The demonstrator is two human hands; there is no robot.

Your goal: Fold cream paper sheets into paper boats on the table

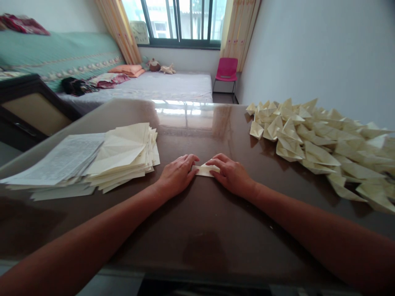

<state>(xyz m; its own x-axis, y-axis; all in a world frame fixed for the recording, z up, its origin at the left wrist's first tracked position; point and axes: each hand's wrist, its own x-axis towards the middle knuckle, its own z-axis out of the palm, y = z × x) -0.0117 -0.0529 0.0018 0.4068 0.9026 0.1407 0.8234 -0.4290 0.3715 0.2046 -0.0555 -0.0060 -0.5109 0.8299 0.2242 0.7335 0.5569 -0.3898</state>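
Observation:
A small folded piece of cream paper [205, 169] lies on the glossy brown table [191, 230] in front of me. My left hand [177, 174] presses on its left end with fingers bent and together. My right hand [231, 174] presses on its right end, fingers curled over the paper. Most of the piece is hidden under both hands. To my left sits a stack of flat and partly folded cream sheets [120, 158] beside printed pages [61, 160]. To my right spreads a large heap of finished folded paper shapes [321, 144].
Beyond the table stands a bed [154, 84] with clothes and soft toys, a dark cabinet [27, 109] at the left, a pink chair [226, 70] under the window, and a white wall at the right.

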